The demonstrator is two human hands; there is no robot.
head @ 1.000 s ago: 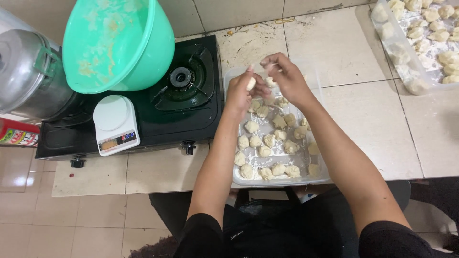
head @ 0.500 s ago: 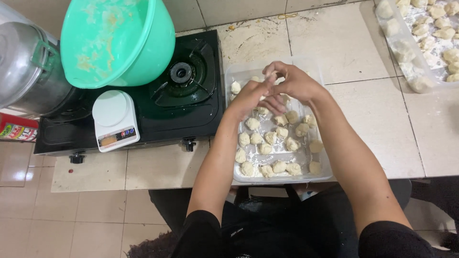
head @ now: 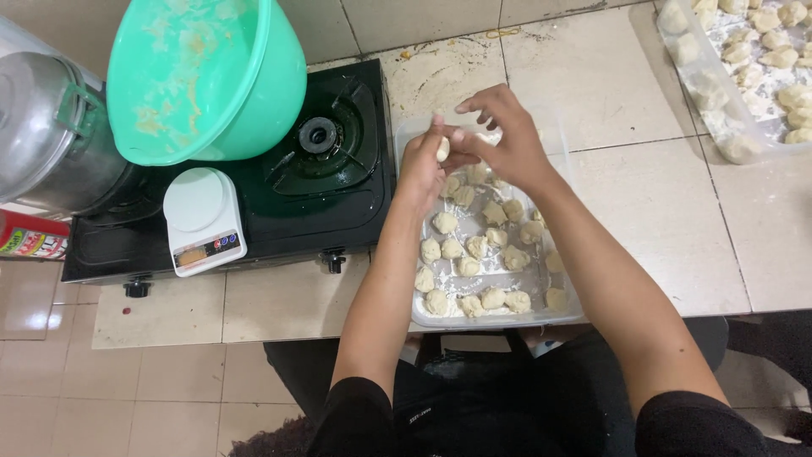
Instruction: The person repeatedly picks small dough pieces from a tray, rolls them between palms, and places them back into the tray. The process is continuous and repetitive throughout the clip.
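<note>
While both hands meet above the far end of the clear plastic tray [head: 575, 317], the left hand [head: 423, 165] pinches a small dough piece [head: 442, 149] between thumb and fingers, and the right hand [head: 503, 135] closes in against it from the right, its fingers curled over the same piece. From this angle it is hard to tell whether the right fingertips actually press the dough or only touch the left hand.

Below the hands, the tray lies on the tiled floor [head: 660, 203] and holds many pale dough balls [head: 474, 254] in loose rows on a floury bottom. Just left of the tray sits a black gas stove [head: 347, 195]. A white kitchen scale [head: 203, 218] rests on the stove's near edge, and a green plastic bowl [head: 203, 76], smeared with dough, stands tilted over the burner area. A metal pot [head: 46, 135] is at the far left. At the top right corner, well apart from the hands, another tray of dough pieces [head: 744, 76] is partly in view.
</note>
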